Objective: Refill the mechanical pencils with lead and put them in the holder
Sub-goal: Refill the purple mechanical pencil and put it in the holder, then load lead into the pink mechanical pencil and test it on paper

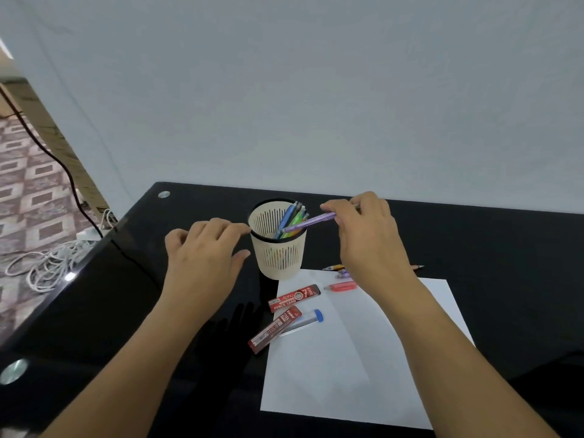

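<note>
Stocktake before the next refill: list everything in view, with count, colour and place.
holder: one, cream with black rim, table centre
pencils in holder: several, blue, green, grey
purple pencil: one, tip over holder's rim, in right hand
loose pencils: at least three, yellow, purple, red, paper's far edge
lead cases: two, red, paper's left edge
lead tube: one, clear, blue cap, on paper
paper: one, white, on table
table: one, black
cables: white, floor left
left hand: touches holder's rim
right hand: pinches purple pencil

Indoor writing-desk station, home or small office; which cannot be determined. Evidence: glossy black glass desktop (474, 241) with round metal fittings (163, 194), against plain pale wall (316, 90); cream slotted plastic pen holder (281, 260); brown-and-cream patterned floor (28, 191) carrying coiled white cables (47, 267) and white power strip (87, 234).
</note>
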`<state>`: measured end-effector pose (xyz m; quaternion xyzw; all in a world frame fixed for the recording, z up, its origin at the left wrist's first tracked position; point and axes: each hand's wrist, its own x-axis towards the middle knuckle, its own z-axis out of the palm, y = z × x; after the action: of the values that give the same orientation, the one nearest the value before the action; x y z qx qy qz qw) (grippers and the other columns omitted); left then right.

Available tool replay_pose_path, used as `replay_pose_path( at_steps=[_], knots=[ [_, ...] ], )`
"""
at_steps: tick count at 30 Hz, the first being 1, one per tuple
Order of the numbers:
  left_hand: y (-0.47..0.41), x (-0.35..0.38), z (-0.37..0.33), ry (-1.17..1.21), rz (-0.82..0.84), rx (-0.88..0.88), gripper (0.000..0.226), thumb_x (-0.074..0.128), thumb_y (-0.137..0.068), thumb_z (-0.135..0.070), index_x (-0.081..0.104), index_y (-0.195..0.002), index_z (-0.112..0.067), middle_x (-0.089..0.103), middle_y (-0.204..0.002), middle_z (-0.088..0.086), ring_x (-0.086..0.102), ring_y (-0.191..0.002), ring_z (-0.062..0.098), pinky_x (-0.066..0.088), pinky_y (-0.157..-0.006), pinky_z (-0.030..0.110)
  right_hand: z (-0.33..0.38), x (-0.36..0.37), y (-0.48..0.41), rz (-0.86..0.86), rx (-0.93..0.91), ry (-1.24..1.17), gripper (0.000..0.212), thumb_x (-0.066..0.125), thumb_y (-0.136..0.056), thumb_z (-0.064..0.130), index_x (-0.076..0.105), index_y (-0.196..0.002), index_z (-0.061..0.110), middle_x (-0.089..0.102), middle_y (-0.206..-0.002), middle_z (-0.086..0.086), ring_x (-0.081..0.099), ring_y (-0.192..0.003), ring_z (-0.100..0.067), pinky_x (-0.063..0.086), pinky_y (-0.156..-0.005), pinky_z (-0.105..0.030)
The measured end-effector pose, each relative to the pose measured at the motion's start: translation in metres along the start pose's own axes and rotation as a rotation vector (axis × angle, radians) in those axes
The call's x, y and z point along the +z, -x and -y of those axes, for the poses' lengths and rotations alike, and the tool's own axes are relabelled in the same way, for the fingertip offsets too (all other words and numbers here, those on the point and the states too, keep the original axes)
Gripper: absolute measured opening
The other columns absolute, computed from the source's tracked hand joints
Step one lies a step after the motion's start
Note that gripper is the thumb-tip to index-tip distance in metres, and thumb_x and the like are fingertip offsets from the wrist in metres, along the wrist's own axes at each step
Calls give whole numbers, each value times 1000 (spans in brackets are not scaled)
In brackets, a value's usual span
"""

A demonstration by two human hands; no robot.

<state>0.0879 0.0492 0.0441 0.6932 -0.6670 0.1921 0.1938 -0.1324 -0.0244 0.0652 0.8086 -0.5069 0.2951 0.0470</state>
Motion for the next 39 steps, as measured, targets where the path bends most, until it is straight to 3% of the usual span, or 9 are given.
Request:
replay_pose_path(
  at_steps=[6,12,16,20,24,27,32,39],
  knots=[
    [-13,3,9,29,-83,119,33,75,-79,-17,69,-111,-20,66,-103,3,62,-96,28,40,-80,46,14,0,-4,55,-44,7,34,55,-89,11,59,-122,18,55,-108,-11,47,-97,-25,29,-70,-30],
    [-24,9,11,136,-63,187,24,71,-83,-16,70,-107,-16,67,-97,4,64,-84,24,48,-75,41,23,-2,-7,112,35,-169,25,44,-97,30,52,-117,19,59,-114,-2,47,-94,-13,39,-78,-28],
    [-25,10,11,186,-61,210,21,71,-82,-13,71,-103,-13,67,-95,5,64,-79,22,51,-71,39,26,1,-7,88,70,-268,28,45,-98,27,53,-123,19,61,-112,-2,51,-95,-12,48,-85,-34],
    [-22,9,7,219,-61,208,19,73,-81,-10,71,-99,-11,65,-95,6,61,-70,22,53,-63,35,29,9,-7,-6,96,-352,25,51,-96,26,51,-121,22,62,-102,1,54,-89,-12,52,-80,-36],
    [-20,9,5,240,-47,206,18,72,-81,-9,70,-99,-10,63,-96,6,61,-68,21,56,-56,35,31,14,-11,59,124,-351,22,55,-94,28,48,-115,24,64,-99,1,57,-88,-14,54,-79,-37],
    [-20,9,5,252,-39,206,19,72,-81,-8,69,-100,-9,63,-97,6,62,-68,20,56,-55,35,30,17,-10,97,99,-313,19,55,-94,29,60,-111,22,66,-103,2,56,-93,-12,52,-83,-37],
    [-19,8,4,251,-31,192,19,72,-82,-8,70,-101,-9,63,-98,6,63,-69,20,56,-56,35,25,19,-8,144,63,-234,31,51,-95,33,62,-121,22,65,-115,0,54,-104,-15,48,-91,-36],
    [-16,-2,-16,274,-33,163,36,70,-81,-15,62,-115,-11,63,-108,6,61,-92,21,53,-75,37,5,7,2,65,96,-179,26,53,-95,27,63,-118,18,65,-112,-2,56,-103,-19,48,-88,-39]
  ],
)
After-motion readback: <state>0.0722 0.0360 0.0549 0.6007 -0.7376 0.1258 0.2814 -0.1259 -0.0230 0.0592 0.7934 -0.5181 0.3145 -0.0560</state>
